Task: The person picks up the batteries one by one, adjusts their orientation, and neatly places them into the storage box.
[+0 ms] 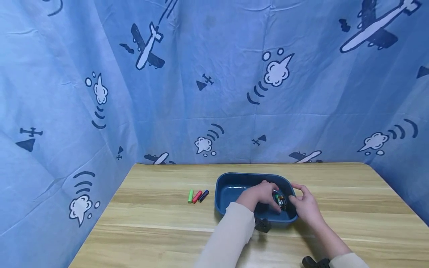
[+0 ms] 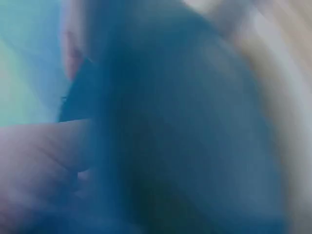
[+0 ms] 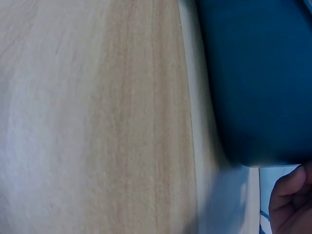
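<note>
A dark blue plastic bin (image 1: pixel 234 175) stands on the table, with several batteries (image 1: pixel 281 201) lying together at its right end. My left hand (image 1: pixel 263 193) reaches down inside it, thumb and index finger spread apart beside those batteries. At the bin's right end, my right hand (image 1: pixel 305 204) grips the rim. In the right wrist view, curled fingers (image 3: pixel 290 187) show at the lower corner of the bin (image 3: pixel 258 87). The left wrist view is blurred, with the bin's wall (image 2: pixel 195 117) covering most of it and part of the left hand (image 2: pixel 39 161) at the left.
Left of the bin lie a green battery (image 1: pixel 190 196), a red battery (image 1: pixel 197 197) and a dark blue battery (image 1: pixel 203 195), side by side on the wooden table (image 1: pixel 151 223). A blue curtain (image 1: pixel 228 104) with airplane prints hangs behind and beside the table.
</note>
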`<state>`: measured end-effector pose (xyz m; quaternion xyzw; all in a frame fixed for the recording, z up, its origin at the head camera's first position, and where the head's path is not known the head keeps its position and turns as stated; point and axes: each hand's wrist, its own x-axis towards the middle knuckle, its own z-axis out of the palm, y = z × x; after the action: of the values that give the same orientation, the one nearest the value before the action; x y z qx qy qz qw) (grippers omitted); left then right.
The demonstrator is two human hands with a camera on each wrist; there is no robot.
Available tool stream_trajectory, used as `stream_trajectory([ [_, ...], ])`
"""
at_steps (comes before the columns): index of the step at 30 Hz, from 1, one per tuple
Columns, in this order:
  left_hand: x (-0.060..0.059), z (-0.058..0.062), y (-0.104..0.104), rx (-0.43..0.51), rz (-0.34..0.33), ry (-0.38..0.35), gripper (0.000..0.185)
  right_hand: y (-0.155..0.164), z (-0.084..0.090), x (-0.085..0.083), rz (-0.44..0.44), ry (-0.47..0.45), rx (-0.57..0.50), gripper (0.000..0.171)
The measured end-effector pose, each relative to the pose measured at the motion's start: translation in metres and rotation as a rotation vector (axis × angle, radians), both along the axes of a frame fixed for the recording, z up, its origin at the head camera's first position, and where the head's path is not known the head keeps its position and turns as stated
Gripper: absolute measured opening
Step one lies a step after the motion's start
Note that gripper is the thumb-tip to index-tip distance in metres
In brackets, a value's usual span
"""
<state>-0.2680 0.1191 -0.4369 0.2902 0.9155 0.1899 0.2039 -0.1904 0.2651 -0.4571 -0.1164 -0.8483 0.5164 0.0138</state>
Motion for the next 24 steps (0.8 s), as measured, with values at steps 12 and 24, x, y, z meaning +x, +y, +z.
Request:
stream_trajectory([
  [12, -0.036, 0.075, -0.093, 0.428, 0.013, -0.108, 0.051, -0.001, 0.002, -0.003, 0.009, -0.024, 0.051, 0.048],
  [24, -0.054, 0.02, -0.242, 0.408, 0.372, -0.03, 0.041, 0.0, -0.001, -0.003, 0.021, -0.019, 0.062, 0.049],
])
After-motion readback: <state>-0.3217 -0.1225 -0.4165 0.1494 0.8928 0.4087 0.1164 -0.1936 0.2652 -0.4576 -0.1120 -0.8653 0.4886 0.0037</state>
